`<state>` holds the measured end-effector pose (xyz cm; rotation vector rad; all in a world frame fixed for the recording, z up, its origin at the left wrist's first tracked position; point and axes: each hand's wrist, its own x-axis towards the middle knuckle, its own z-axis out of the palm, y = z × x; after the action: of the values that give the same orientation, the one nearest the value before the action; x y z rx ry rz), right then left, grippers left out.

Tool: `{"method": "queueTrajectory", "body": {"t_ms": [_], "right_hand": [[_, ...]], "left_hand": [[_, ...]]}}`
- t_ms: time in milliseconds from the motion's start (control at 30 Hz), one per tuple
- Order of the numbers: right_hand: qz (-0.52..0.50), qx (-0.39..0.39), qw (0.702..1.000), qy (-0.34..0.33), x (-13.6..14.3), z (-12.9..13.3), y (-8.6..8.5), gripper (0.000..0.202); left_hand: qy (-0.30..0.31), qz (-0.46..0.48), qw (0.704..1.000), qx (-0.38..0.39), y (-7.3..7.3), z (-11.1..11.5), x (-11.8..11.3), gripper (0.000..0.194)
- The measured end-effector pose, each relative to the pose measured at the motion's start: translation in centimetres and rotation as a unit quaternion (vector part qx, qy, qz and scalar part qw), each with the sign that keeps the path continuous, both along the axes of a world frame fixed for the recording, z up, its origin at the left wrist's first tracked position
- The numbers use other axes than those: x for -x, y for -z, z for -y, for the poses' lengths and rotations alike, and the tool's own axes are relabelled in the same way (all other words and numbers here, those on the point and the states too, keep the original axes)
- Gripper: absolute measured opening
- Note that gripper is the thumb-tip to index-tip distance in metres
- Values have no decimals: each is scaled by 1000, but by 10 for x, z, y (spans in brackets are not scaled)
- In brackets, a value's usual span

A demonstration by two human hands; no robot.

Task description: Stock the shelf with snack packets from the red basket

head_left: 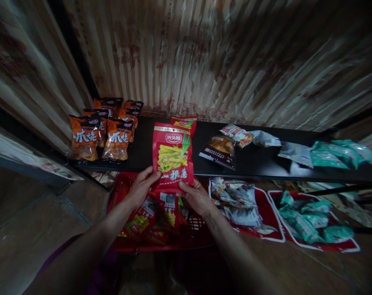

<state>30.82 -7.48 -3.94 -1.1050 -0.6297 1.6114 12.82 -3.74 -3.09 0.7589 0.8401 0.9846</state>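
A red snack bag (173,157) with yellow sticks and a green scallion on its front is held upright at the front edge of the black shelf (256,162). My left hand (143,186) grips its lower left edge, the thumb on the front. My right hand (196,196) pinches the lower right corner, thumb in front. Behind it, partly hidden, another red bag (186,122) stands on the shelf. Below my hands, a red basket (192,237) holds several more red snack bags (143,217).
Orange snack bags (116,139) stand in rows on the shelf's left. Right of centre lie a brown bag (218,150), white bags (264,138) and teal bags (342,153). Two more red baskets hold white packets (239,205) and teal packets (315,219). A pleated curtain (186,57) hangs behind.
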Motion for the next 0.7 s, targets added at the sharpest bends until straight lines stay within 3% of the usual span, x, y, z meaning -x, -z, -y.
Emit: {"method": "queueTrajectory", "body": {"t_ms": [133,367,700], "right_hand": [[14,-1,1000,5,-1,-2,0,24],[-1,2,998,58,1,-5,-2,24],[-1,-2,997,75,7,-11,-1,24]], "left_hand": [[1,-1,1000,-22,3,3,-2,41],[65,-61,995,-49,-2,5,1,45],[52,-45,996,-55,7,3,7,36]]}}
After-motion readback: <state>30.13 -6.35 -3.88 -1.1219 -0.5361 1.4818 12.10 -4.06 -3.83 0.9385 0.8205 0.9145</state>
